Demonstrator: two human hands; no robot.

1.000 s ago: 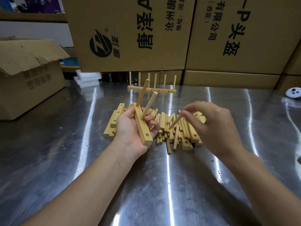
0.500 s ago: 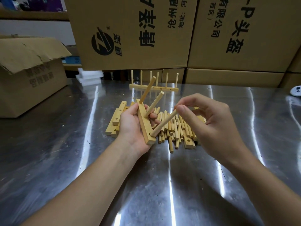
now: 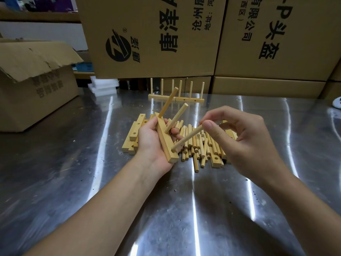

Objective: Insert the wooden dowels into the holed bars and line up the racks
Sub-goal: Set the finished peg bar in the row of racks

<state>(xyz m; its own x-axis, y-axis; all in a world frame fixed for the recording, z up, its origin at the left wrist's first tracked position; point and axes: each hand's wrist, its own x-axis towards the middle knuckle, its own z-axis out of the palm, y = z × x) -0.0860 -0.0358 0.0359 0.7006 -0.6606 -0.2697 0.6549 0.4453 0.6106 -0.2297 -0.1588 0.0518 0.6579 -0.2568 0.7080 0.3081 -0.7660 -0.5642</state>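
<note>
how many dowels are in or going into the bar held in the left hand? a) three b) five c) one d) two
a: a far dowel and a middle dowel stand in the bar that the left hand grips, and the right hand pinches a third dowel with its tip at the near hole.

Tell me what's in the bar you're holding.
Two dowels stand in the bar; a third dowel, pinched by the right hand, meets the near hole. The left hand covers the bar's back.
</note>
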